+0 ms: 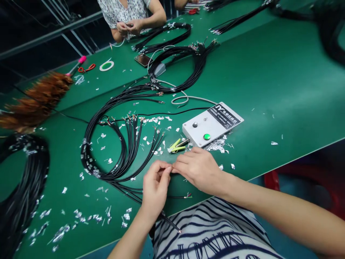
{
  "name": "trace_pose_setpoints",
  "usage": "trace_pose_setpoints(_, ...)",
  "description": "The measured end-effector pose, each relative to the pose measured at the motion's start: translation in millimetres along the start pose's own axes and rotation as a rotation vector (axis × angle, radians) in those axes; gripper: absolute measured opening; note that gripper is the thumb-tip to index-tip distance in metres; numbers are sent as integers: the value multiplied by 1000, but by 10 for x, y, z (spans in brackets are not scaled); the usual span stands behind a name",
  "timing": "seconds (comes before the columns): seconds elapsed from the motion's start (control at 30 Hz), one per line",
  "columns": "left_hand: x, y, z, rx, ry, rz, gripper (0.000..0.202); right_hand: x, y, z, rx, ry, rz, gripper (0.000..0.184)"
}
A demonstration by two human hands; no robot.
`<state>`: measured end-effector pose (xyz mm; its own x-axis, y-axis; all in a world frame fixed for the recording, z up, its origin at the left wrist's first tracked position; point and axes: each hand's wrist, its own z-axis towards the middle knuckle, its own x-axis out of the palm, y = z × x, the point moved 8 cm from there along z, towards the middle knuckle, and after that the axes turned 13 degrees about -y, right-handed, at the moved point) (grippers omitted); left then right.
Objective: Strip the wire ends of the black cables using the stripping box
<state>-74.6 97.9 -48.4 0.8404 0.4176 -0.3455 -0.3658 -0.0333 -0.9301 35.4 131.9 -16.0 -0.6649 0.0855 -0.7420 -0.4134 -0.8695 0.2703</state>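
Observation:
My left hand (155,185) and my right hand (201,169) meet fingertip to fingertip close to the table's front edge. Both are closed in a pinch on the thin wire end of a black cable, mostly hidden by the fingers. A looped bundle of black cables (85,153) lies to the left, some strands running beneath my left hand. Many of its ends show stripped, coloured wires. One loose cable end with red and green wires (188,196) pokes out below my hands. Just beyond my right hand is a grey control box (201,126) with a green button, a knob and a yellow-green clip (178,145).
Foil scraps (61,232) litter the green table (264,90). Further coils (194,77) lie behind and at left (29,180). A brown feather duster (45,95), red-handled scissors (86,68) and a tape roll (106,66) lie far left. A co-worker (129,18) handles something opposite.

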Motion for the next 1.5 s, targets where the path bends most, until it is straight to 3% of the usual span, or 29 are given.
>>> trace_pose_setpoints(0.1, -7, -154, -62, 334, 3, 221, 20, 28, 9, -8, -49, 6, -3, 37)
trace_pose_setpoints(0.17, -19, -195, -68, 439, -12, 263, 22, 0, -29, -8, -52, 16, -24, 36)
trace_pose_setpoints(0.23, -61, -128, 15, 348, -42, 227, 18, -65, -95, 37, -50, 6, -72, 29)
trace_pose_setpoints(0.33, -127, 72, 179, 54, -103, 93, 11, -116, -234, 170, -45, 0, -201, 9)
trace_pose_setpoints(0.47, -98, 211, 294, -136, -127, -35, 13, 66, -378, 286, -82, 129, -325, 8)
trace_pose_setpoints(0.7, 4, 282, 369, -200, -108, -16, 15, 190, -434, 314, -150, 181, -338, 21)
trace_pose_setpoints(1.2, 95, 286, 428, -184, -99, 0, 14, 185, -431, 343, -90, 226, -318, 19)
trace_pose_setpoints(1.3, 88, 279, 426, -158, -89, 34, 13, 26, -462, 322, -58, 174, -239, 9)
trace_pose_setpoints(1.5, 60, 316, 419, -122, -73, 87, 14, -766, -679, -63, 170, -251, -118, 15)
